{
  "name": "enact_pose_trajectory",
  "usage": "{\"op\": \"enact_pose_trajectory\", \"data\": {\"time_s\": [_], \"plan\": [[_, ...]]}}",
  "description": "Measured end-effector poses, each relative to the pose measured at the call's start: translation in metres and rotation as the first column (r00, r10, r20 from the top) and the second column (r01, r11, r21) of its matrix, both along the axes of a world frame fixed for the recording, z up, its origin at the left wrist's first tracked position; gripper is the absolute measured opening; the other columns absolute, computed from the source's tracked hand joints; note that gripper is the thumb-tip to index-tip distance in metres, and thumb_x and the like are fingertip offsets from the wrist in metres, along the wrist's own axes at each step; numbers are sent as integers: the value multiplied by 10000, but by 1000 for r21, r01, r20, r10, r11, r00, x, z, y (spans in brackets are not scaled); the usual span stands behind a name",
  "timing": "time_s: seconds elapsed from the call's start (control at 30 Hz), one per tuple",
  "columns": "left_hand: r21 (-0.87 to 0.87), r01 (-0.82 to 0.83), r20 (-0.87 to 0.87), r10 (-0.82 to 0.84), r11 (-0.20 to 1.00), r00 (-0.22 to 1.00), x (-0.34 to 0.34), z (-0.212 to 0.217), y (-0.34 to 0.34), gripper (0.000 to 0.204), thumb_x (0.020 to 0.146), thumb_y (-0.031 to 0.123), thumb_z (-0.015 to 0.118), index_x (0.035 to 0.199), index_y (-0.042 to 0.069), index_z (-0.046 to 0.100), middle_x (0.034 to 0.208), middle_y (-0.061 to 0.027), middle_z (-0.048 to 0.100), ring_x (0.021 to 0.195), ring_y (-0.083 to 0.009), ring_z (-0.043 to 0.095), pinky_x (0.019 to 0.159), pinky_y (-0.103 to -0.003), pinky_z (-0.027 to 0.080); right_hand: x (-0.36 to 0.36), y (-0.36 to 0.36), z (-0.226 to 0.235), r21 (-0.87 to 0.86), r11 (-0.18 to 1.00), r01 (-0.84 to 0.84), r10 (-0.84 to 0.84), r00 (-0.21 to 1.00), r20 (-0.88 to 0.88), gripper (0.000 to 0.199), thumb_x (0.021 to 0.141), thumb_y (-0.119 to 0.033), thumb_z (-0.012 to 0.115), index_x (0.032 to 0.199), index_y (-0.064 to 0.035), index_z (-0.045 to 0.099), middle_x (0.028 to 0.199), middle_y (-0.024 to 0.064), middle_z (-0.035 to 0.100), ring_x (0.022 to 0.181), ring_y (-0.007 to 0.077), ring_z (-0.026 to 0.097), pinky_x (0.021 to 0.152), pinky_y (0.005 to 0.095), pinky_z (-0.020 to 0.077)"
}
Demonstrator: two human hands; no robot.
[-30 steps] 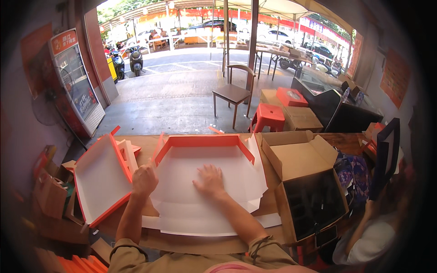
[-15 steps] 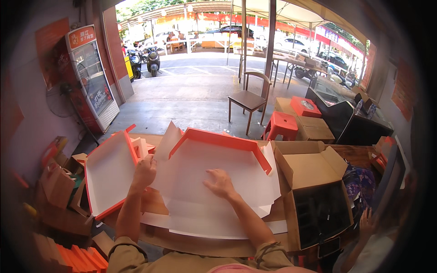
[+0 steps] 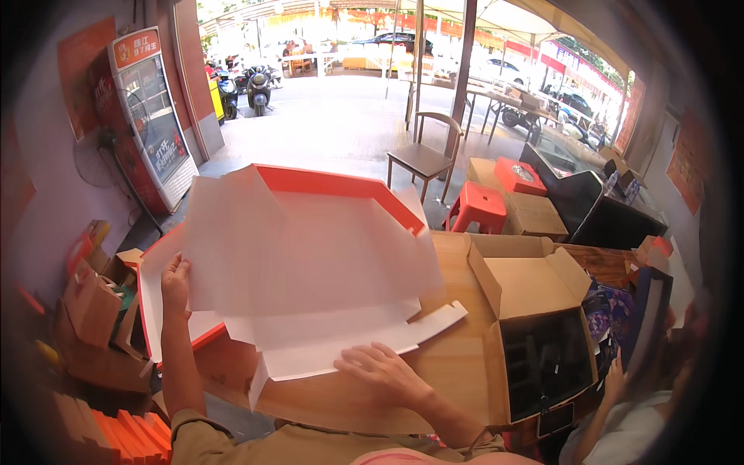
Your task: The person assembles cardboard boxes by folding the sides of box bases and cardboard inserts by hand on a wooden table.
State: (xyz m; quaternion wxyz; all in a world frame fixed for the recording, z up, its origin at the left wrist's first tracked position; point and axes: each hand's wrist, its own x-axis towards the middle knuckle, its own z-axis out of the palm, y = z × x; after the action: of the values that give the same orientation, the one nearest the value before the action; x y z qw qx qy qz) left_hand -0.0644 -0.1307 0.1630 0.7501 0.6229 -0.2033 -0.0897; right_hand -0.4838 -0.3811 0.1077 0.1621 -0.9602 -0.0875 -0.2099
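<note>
A partly folded cardboard box (image 3: 325, 263), white inside with orange walls raised along its far side, is tilted over the wooden table. My left hand (image 3: 177, 283) has its fingers closed on the left edge of this box. My right hand (image 3: 384, 372) lies with fingers stretched out on the white near flap, gripping nothing. Partly hidden beneath the box, at the left, is a second orange-edged white box piece (image 3: 155, 263). A white strip (image 3: 442, 322) sticks out from the near right side of the held box.
To the right on the wooden table (image 3: 457, 372) stands an open brown carton (image 3: 535, 291) with a dark content. Beyond are a red stool (image 3: 479, 208) and a chair (image 3: 422, 159). Another person's hand (image 3: 616, 380) shows at lower right. Orange folded pieces (image 3: 128, 430) lie lower left.
The box has shifted left and been lifted and turned, covering much of the second piece. My left hand moved left with it; my right hand slid toward me onto the near flap.
</note>
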Motion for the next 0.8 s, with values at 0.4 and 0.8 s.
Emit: {"op": "enact_pose_trajectory", "data": {"time_s": [0.4,0.8], "plan": [[158,-83,145,60,984,988,-74,-77,1,509,1044,-15,449,1549,31,498,1181,-70,679,913,-90,578,885,-272,512,39,-86,-5,-122,859,498,-397,796,457,171,826,-54,739,954,-157,785,928,-22,653,963,181,670,787,375,505],[665,166,664,-678,728,316,-233,-90,-54,509,910,166,704,1378,-5,604,866,-124,730,719,-262,733,610,-367,565,-14,-201,59,161,660,734,-735,587,340,179,959,-67,700,1109,-71,798,1091,86,761,940,308,753,778,373,603]]}}
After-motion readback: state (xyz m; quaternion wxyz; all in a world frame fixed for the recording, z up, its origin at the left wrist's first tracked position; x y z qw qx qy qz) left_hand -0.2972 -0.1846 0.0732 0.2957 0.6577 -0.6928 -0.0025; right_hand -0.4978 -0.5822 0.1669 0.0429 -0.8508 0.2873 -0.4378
